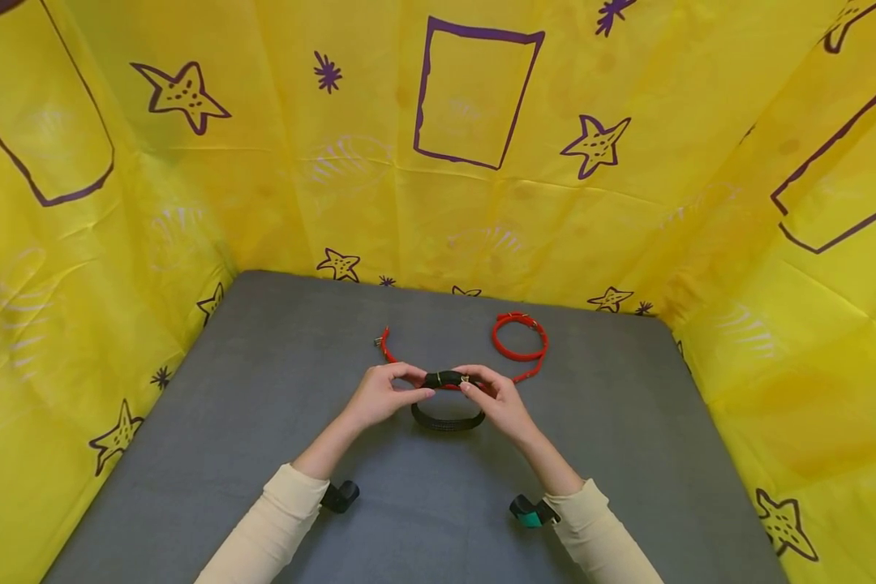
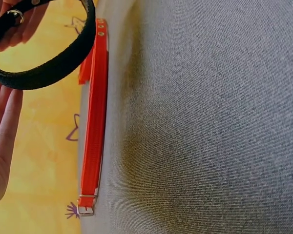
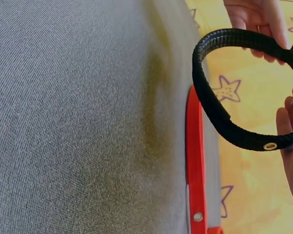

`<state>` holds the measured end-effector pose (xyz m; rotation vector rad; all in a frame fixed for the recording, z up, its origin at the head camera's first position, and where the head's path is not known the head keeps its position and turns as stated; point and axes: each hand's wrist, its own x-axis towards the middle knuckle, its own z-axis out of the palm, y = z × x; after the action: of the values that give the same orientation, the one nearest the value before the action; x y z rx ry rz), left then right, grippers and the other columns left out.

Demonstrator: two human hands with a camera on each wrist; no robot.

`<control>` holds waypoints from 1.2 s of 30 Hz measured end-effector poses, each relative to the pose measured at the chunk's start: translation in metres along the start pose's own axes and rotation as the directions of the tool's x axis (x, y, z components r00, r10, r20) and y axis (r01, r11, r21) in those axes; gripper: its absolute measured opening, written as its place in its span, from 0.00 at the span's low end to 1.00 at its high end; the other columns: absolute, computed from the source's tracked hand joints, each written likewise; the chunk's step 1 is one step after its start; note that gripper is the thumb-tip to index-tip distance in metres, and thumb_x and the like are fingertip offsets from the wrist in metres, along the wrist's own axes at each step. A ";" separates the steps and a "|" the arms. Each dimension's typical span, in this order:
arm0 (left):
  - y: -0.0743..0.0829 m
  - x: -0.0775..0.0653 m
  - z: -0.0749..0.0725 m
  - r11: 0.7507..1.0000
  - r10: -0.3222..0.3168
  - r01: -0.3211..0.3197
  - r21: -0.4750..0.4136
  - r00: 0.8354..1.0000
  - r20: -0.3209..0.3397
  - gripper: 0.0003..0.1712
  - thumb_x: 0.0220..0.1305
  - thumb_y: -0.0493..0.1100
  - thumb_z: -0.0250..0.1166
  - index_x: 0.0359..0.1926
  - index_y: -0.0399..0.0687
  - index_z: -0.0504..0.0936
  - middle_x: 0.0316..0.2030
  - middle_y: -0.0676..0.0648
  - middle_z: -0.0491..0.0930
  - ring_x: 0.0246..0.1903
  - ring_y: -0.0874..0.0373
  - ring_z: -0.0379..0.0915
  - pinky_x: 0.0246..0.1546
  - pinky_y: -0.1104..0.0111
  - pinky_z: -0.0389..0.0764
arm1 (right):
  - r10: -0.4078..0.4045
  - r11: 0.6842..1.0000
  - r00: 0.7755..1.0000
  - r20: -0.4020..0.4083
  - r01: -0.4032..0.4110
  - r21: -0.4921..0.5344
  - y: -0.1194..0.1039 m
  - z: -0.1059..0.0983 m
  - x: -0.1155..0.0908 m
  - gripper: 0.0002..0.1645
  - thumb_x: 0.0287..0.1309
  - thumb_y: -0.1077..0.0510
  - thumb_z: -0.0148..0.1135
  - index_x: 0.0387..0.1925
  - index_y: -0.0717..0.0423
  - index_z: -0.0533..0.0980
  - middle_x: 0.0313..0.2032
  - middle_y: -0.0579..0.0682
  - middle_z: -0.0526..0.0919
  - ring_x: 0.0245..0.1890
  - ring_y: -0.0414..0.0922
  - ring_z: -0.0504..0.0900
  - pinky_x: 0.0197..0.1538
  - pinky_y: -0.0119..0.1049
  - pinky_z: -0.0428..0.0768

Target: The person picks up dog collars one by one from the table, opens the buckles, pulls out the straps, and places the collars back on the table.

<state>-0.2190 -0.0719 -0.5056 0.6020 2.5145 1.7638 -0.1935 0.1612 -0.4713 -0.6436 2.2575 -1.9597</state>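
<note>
1. Yellow fabric [image 1: 277, 211] with purple starfish drawings hangs beyond the hands and to either side; a gray surface [image 1: 423, 519] spreads beneath them.
2. Left hand [image 1: 381, 397]: fingers bent, with little gap to the thumb, pinching the black collar [image 1: 447, 424] near its top.
3. Right hand [image 1: 505, 405]: thumb and fingers likewise brought together, pinching the collar beside a small metal fitting [image 1: 465, 379].
4. Between both hands, the collar is held up off the surface, its loop hanging on the near side of the fingertips.
5. Beyond the hands lies a red strap [image 2: 95, 122], its buckle end [image 2: 86, 210] past the left hand and its round loop [image 1: 518, 357] past the right.
6. Likely trouble: the hold looks like fingertips only, so a tug by either hand could slip the collar free, and dropping it forward could tangle it with the strap.
</note>
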 end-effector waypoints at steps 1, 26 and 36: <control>0.000 0.000 0.000 1.000 -0.001 0.001 -0.004 1.000 -0.001 0.13 0.52 0.43 0.77 0.39 0.48 0.88 0.32 0.53 0.83 0.34 0.53 0.81 0.32 0.69 0.82 | -0.003 1.000 1.000 0.005 0.003 -0.007 0.000 -0.001 0.000 0.15 0.65 0.70 0.56 0.52 0.71 0.76 0.48 0.65 0.79 0.44 0.51 0.79 0.48 0.32 0.77; 0.011 -0.006 0.003 0.985 0.156 -0.154 0.079 0.988 -0.016 0.11 0.52 0.40 0.76 0.38 0.47 0.87 0.33 0.52 0.83 0.36 0.56 0.81 0.35 0.68 0.84 | -0.171 0.935 0.985 0.013 0.166 -0.312 -0.014 -0.003 -0.001 0.13 0.57 0.68 0.67 0.46 0.64 0.81 0.42 0.57 0.83 0.39 0.49 0.82 0.44 0.47 0.82; 0.018 -0.007 0.003 0.975 0.140 -0.139 0.172 0.990 0.009 0.15 0.53 0.45 0.76 0.43 0.51 0.86 0.37 0.55 0.82 0.39 0.60 0.79 0.41 0.61 0.84 | -0.264 0.898 0.964 0.023 0.254 -0.358 -0.014 0.002 -0.002 0.13 0.55 0.71 0.67 0.43 0.65 0.81 0.40 0.57 0.83 0.37 0.50 0.83 0.42 0.37 0.83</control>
<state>-0.2064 -0.0659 -0.4919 0.8025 2.7088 1.5967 -0.1873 0.1590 -0.4586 -1.0096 2.6979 -1.6636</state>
